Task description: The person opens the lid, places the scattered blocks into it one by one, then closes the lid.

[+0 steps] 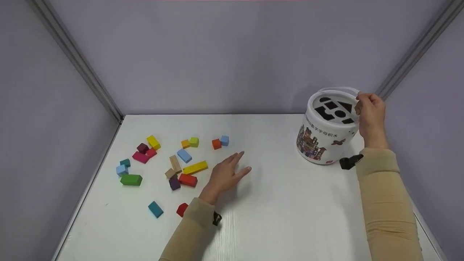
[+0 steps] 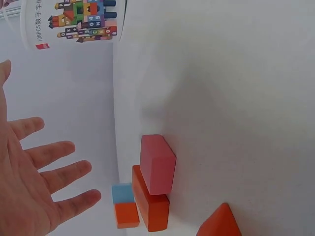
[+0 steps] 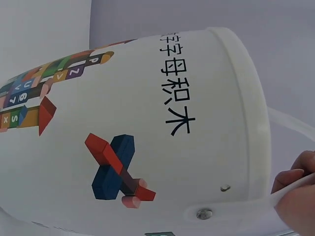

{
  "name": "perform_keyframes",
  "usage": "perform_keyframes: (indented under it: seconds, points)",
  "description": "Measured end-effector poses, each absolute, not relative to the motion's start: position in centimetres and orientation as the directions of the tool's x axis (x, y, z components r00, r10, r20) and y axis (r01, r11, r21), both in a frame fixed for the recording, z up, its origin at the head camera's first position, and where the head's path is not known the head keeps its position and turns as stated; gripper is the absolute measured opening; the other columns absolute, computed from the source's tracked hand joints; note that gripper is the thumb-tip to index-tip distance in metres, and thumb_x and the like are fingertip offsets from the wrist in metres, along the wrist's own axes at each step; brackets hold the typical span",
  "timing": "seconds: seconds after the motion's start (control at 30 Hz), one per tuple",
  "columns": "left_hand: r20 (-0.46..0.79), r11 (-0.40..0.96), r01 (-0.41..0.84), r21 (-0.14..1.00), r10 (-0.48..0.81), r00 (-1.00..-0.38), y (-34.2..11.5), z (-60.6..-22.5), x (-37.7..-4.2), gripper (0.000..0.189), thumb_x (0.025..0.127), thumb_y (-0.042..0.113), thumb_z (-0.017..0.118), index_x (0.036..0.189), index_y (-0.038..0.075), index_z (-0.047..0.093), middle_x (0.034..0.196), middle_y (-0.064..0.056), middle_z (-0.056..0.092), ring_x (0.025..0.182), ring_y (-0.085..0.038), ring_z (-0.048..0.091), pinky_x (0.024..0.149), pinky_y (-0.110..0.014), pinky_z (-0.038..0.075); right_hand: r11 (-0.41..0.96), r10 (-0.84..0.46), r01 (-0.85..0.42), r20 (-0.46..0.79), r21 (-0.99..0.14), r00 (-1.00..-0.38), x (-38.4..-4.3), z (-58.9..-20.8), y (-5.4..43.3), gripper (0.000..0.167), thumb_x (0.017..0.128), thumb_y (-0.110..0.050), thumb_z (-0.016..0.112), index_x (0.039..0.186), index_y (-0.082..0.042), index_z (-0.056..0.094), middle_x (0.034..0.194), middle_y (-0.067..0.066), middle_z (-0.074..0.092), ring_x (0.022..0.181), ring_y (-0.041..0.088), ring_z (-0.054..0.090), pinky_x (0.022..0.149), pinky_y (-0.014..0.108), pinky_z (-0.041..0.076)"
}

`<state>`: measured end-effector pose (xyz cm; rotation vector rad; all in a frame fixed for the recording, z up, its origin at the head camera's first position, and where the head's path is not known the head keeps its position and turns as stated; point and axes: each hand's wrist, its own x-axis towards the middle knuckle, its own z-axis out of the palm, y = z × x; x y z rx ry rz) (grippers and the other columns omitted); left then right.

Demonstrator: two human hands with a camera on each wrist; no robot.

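Note:
A white toy-block bucket [image 1: 330,135] with printed block pictures stands tilted at the back right; its lid [image 1: 331,105] has dark shaped holes. My right hand [image 1: 371,114] pinches the bucket's white plastic handle [image 3: 236,209] beside the rim. My left hand [image 1: 225,173] hovers over the table with fingers spread and nothing in them. Nearest to it lie a yellow bar [image 1: 195,167], a red block [image 1: 188,180] and, by the sleeve, a red wedge-like block [image 1: 182,209]. In the left wrist view the fingers [image 2: 58,151] are spread apart.
Several coloured blocks lie scattered on the left of the white table [image 1: 275,214], among them a green block [image 1: 131,179], a teal block [image 1: 156,209], a magenta block [image 1: 140,157] and a light blue block [image 1: 184,155]. Grey panels [image 1: 217,54] enclose the back and sides.

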<state>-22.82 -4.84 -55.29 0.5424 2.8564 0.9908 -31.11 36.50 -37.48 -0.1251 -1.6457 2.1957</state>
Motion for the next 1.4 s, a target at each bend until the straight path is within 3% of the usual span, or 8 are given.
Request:
perform_keyframes:
  seconds: [0.27, 0.43, 0.87, 1.0, 1.17, 1.4]
  points:
    - [0.039, 0.727, 0.304, 0.615, 0.358, -0.933, -4.3, -54.9, -22.9, 0.078, 0.091, 0.075, 0.037, 0.156, 0.034, 0.025, 0.156, -0.004, 0.034, 0.139, -0.028, 0.037, 0.112, -0.052, 0.029, -0.372, 0.242, -0.294, 0.214, -0.881, -0.946, -30.3, -37.1, 34.6, 0.022, 0.098, -0.006, 0.059, 0.079, 0.005, 0.057, 0.060, 0.004, 0.041, 0.060, 0.015, 0.038, 0.056, 0.023, 0.035]
    - [0.065, 0.727, 0.316, 0.609, 0.351, -0.934, -3.6, -54.6, -23.0, 0.083, 0.090, 0.075, 0.040, 0.157, 0.029, 0.024, 0.156, -0.006, 0.035, 0.136, -0.030, 0.041, 0.109, -0.052, 0.034, -0.420, 0.165, -0.285, 0.237, -0.862, -0.957, -29.7, -36.7, 33.1, 0.023, 0.099, -0.005, 0.056, 0.078, 0.004, 0.055, 0.067, 0.006, 0.048, 0.059, 0.014, 0.037, 0.055, 0.022, 0.034]
    - [0.066, 0.714, 0.329, 0.618, 0.370, -0.927, -1.5, -53.4, -23.3, 0.097, 0.086, 0.071, 0.053, 0.159, 0.024, 0.010, 0.162, -0.002, 0.021, 0.142, -0.025, 0.032, 0.111, -0.046, 0.032, -0.284, -0.069, -0.220, 0.249, -0.933, -0.966, -28.3, -37.4, 29.6, 0.024, 0.102, -0.011, 0.052, 0.080, -0.002, 0.055, 0.066, 0.002, 0.039, 0.063, 0.014, 0.036, 0.061, 0.024, 0.033]
    - [0.104, 0.688, 0.353, 0.634, 0.377, -0.920, -1.2, -53.2, -23.2, 0.099, 0.087, 0.065, 0.060, 0.159, 0.023, 0.007, 0.162, -0.003, 0.020, 0.142, -0.025, 0.032, 0.111, -0.046, 0.032, -0.263, -0.176, -0.200, 0.251, -0.944, -0.952, -28.2, -38.0, 28.6, 0.026, 0.103, -0.014, 0.051, 0.078, -0.005, 0.049, 0.066, 0.002, 0.035, 0.064, 0.014, 0.036, 0.063, 0.025, 0.032]
    - [0.172, 0.631, 0.400, 0.665, 0.392, -0.904, -1.3, -53.2, -23.0, 0.106, 0.084, 0.071, 0.057, 0.158, 0.025, -0.001, 0.162, -0.002, 0.017, 0.142, -0.025, 0.032, 0.110, -0.047, 0.033, -0.295, -0.303, -0.162, 0.253, -0.942, -0.919, -28.2, -38.9, 27.3, 0.024, 0.102, -0.015, 0.052, 0.080, -0.007, 0.051, 0.067, 0.002, 0.032, 0.067, 0.015, 0.036, 0.067, 0.027, 0.031]
    - [0.220, 0.585, 0.420, 0.694, 0.383, -0.897, -1.6, -53.2, -22.9, 0.106, 0.085, 0.067, 0.060, 0.158, 0.027, -0.006, 0.162, -0.001, 0.016, 0.141, -0.024, 0.034, 0.109, -0.046, 0.034, -0.321, -0.308, -0.158, 0.260, -0.934, -0.915, -28.5, -39.3, 26.3, 0.022, 0.101, -0.015, 0.054, 0.081, -0.009, 0.056, 0.068, -0.002, 0.037, 0.067, 0.013, 0.036, 0.067, 0.025, 0.031]
